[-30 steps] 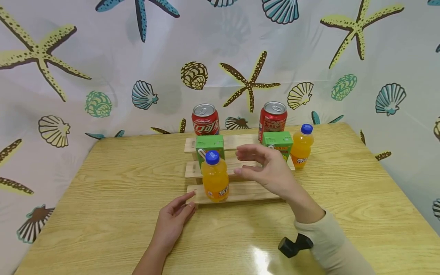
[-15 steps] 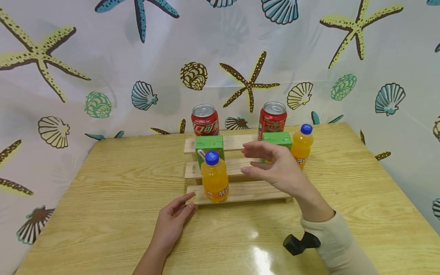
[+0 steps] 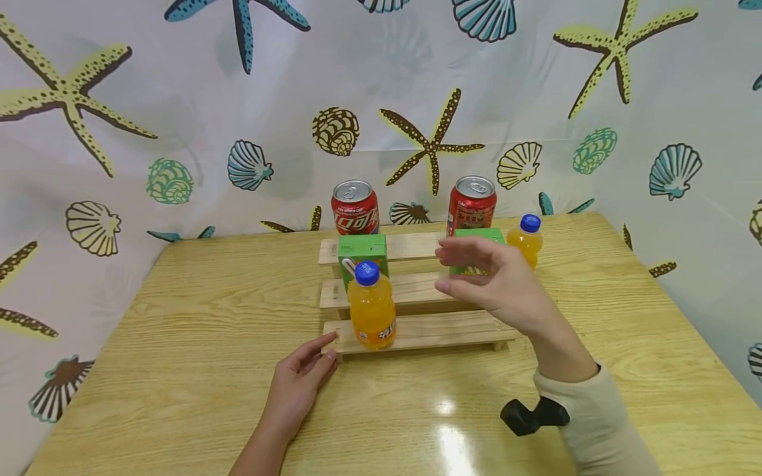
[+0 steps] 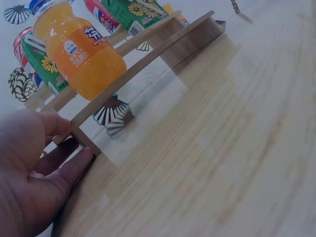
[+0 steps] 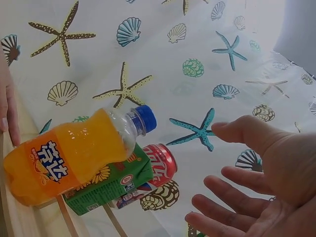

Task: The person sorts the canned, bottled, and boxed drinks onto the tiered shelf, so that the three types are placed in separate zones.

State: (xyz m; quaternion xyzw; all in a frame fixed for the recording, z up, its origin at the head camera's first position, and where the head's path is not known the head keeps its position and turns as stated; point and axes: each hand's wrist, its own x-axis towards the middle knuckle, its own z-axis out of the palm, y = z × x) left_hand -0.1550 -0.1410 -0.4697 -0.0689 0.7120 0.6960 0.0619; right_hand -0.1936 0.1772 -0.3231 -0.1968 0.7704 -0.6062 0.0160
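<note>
A three-step wooden rack [image 3: 440, 332] stands on the table, and my left hand [image 3: 297, 383] grips the left end of its lowest step. In the left wrist view, thumb and fingers sit around that corner. Close by on the same step stands an orange soda bottle [image 3: 372, 316] with a blue cap, upright. My right hand [image 3: 506, 291] hovers over the rack's right side, fingers loosely curved, holding nothing. It partly hides a green drink carton [image 3: 479, 234] on the middle step. Another green carton [image 3: 362, 247] with a straw is behind the front bottle.
Two red cola cans, a left one [image 3: 356, 213] and a right one [image 3: 471, 208], stand on the top step. A second orange soda bottle [image 3: 524, 243] is at the rack's right, partly covered by my hand. Behind the table [image 3: 196, 344] hangs a shell-patterned cloth [image 3: 286, 79].
My right hand has moved to the right, away from the front bottle, and now covers more of the right-hand carton and bottle. The left hand has stayed in place.
</note>
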